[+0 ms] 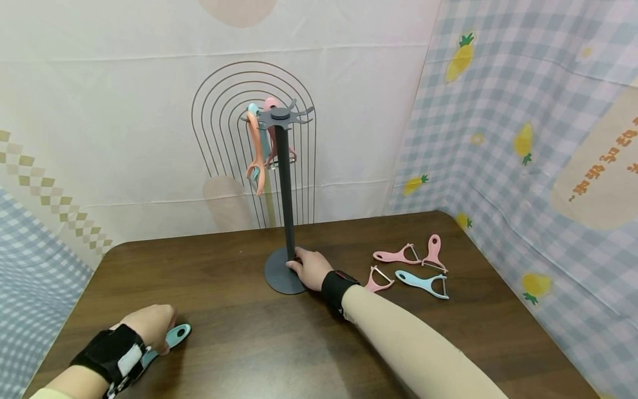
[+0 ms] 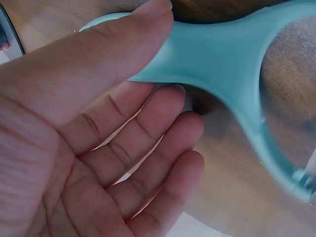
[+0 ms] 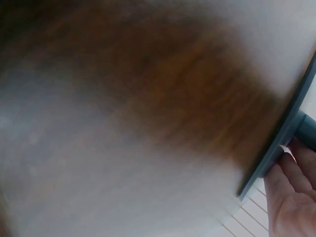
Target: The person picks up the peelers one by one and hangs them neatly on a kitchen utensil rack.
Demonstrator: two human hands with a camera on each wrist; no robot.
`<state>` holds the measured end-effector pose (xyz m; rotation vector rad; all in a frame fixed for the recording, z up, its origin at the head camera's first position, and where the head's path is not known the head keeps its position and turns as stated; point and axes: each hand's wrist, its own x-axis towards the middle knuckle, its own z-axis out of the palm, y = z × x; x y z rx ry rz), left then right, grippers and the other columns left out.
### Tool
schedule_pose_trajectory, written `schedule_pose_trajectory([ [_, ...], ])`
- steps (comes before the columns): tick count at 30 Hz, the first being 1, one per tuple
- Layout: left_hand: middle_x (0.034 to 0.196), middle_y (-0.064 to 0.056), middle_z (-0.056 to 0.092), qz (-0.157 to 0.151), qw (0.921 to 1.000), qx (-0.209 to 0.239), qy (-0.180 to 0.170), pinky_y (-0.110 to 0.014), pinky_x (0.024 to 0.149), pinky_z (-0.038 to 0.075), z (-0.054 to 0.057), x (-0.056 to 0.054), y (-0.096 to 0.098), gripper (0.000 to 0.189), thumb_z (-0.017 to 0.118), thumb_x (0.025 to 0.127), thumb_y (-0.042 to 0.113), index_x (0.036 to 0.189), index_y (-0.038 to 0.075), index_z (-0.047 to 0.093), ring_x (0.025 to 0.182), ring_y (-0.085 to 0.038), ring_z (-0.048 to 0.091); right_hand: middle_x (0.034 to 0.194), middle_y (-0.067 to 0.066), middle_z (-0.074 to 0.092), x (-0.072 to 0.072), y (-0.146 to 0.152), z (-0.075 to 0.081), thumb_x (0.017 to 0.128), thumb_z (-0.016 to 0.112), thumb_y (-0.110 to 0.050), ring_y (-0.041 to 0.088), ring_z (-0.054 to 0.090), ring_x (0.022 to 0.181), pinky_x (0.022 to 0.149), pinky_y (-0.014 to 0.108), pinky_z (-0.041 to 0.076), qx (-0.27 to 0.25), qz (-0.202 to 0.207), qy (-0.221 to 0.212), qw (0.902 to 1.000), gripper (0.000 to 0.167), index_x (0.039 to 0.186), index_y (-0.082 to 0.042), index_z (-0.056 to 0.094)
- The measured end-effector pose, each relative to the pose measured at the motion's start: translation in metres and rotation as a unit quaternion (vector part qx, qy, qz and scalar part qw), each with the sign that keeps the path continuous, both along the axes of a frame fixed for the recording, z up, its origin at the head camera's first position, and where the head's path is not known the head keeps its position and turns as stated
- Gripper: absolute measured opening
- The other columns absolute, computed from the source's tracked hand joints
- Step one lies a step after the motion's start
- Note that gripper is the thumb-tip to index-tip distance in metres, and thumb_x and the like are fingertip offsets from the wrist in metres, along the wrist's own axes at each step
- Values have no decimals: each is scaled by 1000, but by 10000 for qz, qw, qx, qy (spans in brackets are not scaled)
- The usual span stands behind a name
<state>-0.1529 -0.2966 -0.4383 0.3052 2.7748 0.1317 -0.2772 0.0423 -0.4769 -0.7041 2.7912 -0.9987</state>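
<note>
My left hand (image 1: pixel 152 324) pinches a light-blue Y-shaped peeler (image 2: pixel 212 54) between thumb and fingers, low over the table at the front left. The round handle end with its hole shows past the fingers in the head view. My right hand (image 1: pixel 314 270) holds the foot of a dark grey rack stand (image 1: pixel 285 188), thumb in front of the pole and fingers behind, just above the round base (image 1: pixel 279 280). An orange peeler (image 1: pixel 256 144) hangs from the left hooks of the stand's top, with a blue and a pink one partly hidden behind it.
Right of the stand lie a light-blue peeler (image 1: pixel 421 281) and pink peelers (image 1: pixel 394 256), one of them (image 1: pixel 433 252) upright in view and another (image 1: pixel 377 282) partly behind my right forearm. The brown table (image 1: pixel 234 343) backs onto hanging cloths.
</note>
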Motion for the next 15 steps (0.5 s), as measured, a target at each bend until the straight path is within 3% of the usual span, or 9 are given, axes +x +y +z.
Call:
schedule_pose_trajectory([
  [15,62,3,44,-61,9999,114,33,-31,53,36,3,3,2,44,90,54,7,67,11,48,58,-16,42,98,5,68,-1,0,-2,100,55,-29,15,63,87,76,30,50,31,-26,-13,10000,30,119,-7,60],
])
